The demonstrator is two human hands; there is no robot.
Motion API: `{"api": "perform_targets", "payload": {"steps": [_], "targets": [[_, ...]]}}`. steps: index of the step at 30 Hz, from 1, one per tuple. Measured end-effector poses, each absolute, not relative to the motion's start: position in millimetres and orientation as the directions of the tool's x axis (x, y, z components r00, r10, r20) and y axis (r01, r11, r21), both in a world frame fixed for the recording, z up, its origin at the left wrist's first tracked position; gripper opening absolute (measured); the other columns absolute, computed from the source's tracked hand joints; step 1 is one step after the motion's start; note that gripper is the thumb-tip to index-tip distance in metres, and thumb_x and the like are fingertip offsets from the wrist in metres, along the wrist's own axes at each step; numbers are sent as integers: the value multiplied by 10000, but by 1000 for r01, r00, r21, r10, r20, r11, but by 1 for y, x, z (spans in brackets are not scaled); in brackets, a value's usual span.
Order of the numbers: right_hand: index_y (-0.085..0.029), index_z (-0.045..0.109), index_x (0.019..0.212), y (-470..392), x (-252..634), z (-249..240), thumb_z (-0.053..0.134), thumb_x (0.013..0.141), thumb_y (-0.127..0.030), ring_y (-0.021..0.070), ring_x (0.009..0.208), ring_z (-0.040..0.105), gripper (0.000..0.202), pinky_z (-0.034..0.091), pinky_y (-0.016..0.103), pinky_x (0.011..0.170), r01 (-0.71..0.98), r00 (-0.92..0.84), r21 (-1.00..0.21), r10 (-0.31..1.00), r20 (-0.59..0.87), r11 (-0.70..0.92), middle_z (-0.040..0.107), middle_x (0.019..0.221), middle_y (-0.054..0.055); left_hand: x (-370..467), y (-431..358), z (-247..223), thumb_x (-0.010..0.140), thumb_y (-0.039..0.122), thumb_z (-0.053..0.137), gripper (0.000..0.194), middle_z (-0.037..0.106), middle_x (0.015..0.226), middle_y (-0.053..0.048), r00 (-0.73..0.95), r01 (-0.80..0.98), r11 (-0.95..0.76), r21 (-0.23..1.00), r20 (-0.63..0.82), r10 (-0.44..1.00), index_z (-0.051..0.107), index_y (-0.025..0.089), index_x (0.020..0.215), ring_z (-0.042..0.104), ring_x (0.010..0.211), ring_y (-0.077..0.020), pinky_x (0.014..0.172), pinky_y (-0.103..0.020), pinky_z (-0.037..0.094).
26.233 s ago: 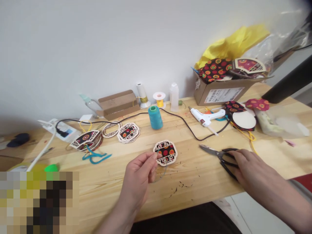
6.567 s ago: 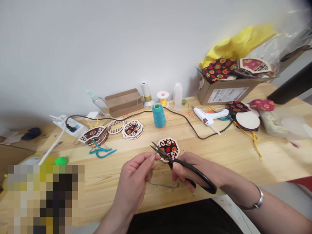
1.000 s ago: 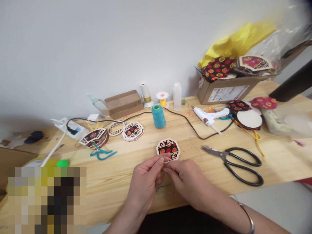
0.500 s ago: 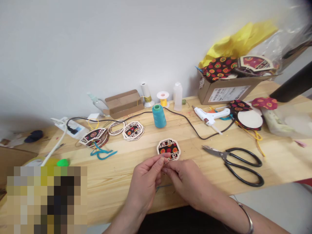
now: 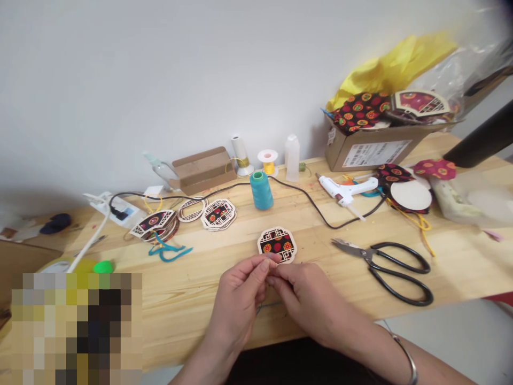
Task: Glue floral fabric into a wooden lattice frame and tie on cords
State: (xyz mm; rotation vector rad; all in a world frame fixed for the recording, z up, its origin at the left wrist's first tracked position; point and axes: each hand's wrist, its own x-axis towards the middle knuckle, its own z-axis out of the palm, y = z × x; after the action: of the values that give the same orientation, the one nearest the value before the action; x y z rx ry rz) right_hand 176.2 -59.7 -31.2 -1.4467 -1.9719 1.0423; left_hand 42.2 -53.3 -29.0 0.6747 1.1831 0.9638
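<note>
Close together near the table's front edge, my left hand and my right hand meet with fingertips pinched. A thin blue thread runs between them, low behind the fingers; its ends are hidden. Just beyond my fingertips lies an eight-lobed wooden lattice piece with black, red and orange patterned fabric, its near edge partly covered by my fingers. A cone of teal thread stands upright farther back. To the right of my right hand, black-handled scissors rest with blades slightly apart.
A white glue gun with a black cable lies behind the scissors. Stacked lattice pieces and fan-shaped pieces with blue cord sit left. A cardboard box of fabric pieces stands back right. A power strip lies far left.
Hardly anything differs. Both hands keep the same pinch in the same place, with only a very slight shift of the view.
</note>
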Motion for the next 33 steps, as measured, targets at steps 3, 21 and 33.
{"api": "perform_targets", "payload": {"steps": [3,21,33], "targets": [[-185,662,887,-62,180,-28,429,912,-216,160,674,627,236,432,244,605,598,-330,-789,940,-84,140,712,836,71,42,-54,-28,734,313,711,223,488,529,36,85,-257,437,862,-430,899,737,123,848,243,442,-33,424,-183,197],[-158,702,926,-41,204,-26,676,752,-229,150,739,570,190,472,282,670,58,-179,-997,982,-65,-56,607,816,36,37,-57,-34,801,362,633,248,333,478,64,155,73,299,951,-307,939,747,178,922,229,463,-69,414,-193,189],[-148,694,648,-40,201,-28,727,676,-224,114,629,533,87,426,256,614,-97,-215,-980,965,-149,-173,611,645,1,39,-58,-30,819,381,610,273,282,490,70,240,158,301,940,-333,912,757,172,918,222,463,-60,422,-196,183]]}}
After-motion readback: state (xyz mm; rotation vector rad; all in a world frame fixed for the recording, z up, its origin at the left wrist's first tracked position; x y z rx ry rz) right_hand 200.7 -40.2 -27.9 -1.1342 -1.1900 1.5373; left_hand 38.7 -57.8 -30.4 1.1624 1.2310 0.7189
